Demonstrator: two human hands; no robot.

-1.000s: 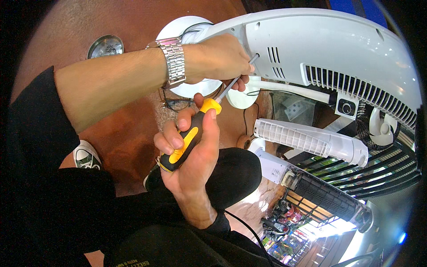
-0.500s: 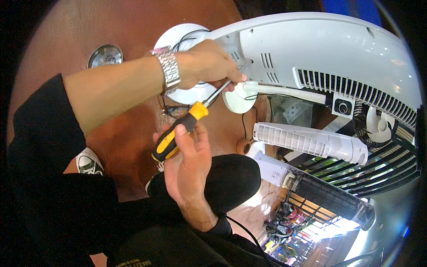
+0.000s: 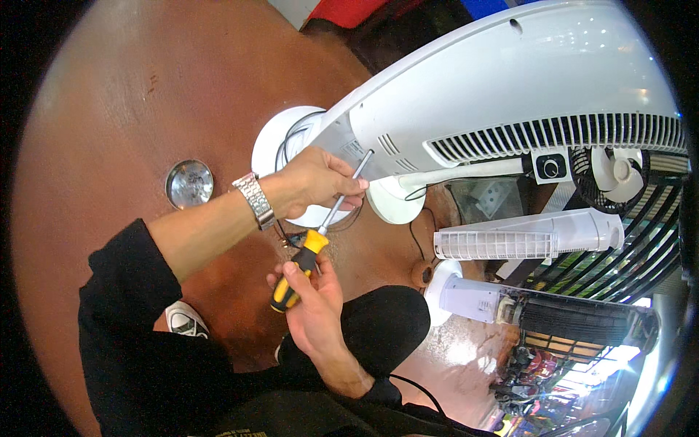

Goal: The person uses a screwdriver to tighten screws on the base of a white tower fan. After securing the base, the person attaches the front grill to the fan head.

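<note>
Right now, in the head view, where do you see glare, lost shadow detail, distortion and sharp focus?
Head view, now: glare whitens the floor at lower right, and bright spots dot the white housing; the left black sleeve sinks into near-featureless dark; the black slats curve near the rim; the screwdriver looks fairly sharp.

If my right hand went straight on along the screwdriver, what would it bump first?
Likely your left hand, pinching the shaft of the screwdriver; beyond it is the white appliance housing. Depth is hard to judge.
</note>
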